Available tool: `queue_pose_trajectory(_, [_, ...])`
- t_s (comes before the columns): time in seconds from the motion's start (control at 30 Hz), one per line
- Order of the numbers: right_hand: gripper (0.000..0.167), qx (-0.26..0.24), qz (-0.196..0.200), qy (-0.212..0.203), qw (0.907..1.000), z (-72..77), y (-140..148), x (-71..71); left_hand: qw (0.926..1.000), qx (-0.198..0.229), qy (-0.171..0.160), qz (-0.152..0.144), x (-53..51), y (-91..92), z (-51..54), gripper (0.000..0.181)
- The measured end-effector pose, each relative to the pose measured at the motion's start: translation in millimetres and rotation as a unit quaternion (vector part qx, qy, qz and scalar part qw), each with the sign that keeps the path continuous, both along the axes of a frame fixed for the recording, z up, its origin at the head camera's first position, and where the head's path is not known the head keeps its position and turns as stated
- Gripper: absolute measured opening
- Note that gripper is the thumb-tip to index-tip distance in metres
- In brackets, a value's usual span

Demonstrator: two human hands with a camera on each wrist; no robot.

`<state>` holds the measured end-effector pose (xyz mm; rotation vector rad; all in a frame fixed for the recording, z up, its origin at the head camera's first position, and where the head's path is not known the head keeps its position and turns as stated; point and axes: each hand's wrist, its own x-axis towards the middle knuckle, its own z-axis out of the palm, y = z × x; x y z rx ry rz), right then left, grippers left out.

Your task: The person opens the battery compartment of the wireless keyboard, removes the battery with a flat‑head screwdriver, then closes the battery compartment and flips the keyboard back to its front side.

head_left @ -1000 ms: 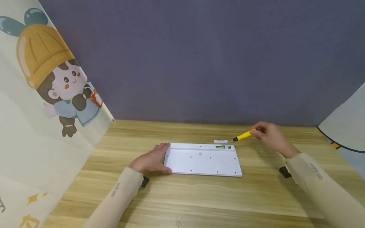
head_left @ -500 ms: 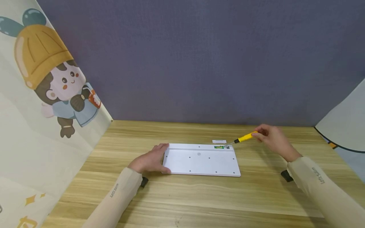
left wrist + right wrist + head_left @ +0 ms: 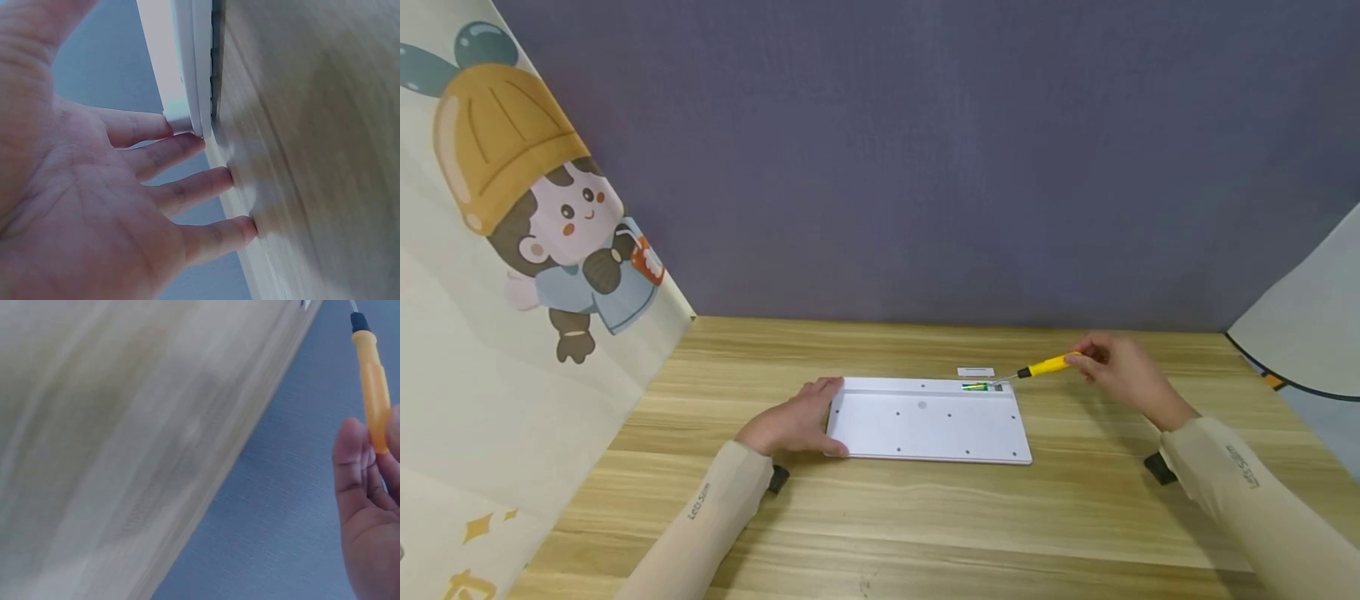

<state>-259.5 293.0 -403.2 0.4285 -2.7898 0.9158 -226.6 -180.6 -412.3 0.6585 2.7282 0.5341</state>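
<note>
If the thin tip of the screwdriver (image 3: 1048,364) slips, it could scratch the white keyboard (image 3: 922,425) or nick the green battery (image 3: 975,387); the likely cause would be the shallow slant of its shaft and the hold so far back on the handle. The tip is at the right end of the battery slot (image 3: 1002,387), though whether it touches the battery is too small to tell. A hard pry might also make the battery jump out and roll. The keyboard lies flat, underside up, in the middle of the desk (image 3: 880,533), and could swing round if pushed at its right end, since only the left hand (image 3: 792,422) steadies the other end. That hand's fingers are spread apart and nearly straight, some touching the keyboard's edge, others resting on the desk. The right hand (image 3: 1118,372) has its fingers pinched together on the yellow handle.

The loose cover (image 3: 975,372) lies just behind the keyboard's far edge, beside the slot, where a sweep backward could knock it. Behind that, a strip of desk runs to the grey-blue panel (image 3: 880,167). Bare wood in front and to the right leaves plenty of room for the right arm.
</note>
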Motion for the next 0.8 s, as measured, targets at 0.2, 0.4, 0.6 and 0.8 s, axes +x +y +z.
queue_pose_trajectory(0.2, [0.023,-0.022,-0.011,0.016,0.9996,-5.3,9.2,7.3,1.0000,0.001,-0.001,0.000,-0.5,0.5,0.3,0.110])
queue_pose_trajectory(0.4, [0.021,-0.011,-0.046,0.053,0.9975,-7.5,18.8,15.0,1.0000,0.006,0.003,0.003,0.0,-0.9,-0.4,0.109])
queue_pose_trajectory(0.6, [0.016,0.005,-0.055,0.080,0.9953,-12.9,23.2,20.1,1.0000,0.009,0.001,0.004,0.6,-1.7,-0.2,0.108])
queue_pose_trajectory(0.8, [0.015,0.033,-0.054,0.060,0.9962,-15.9,28.5,25.5,1.0000,0.009,0.002,0.000,-1.1,-0.2,-1.1,0.109])
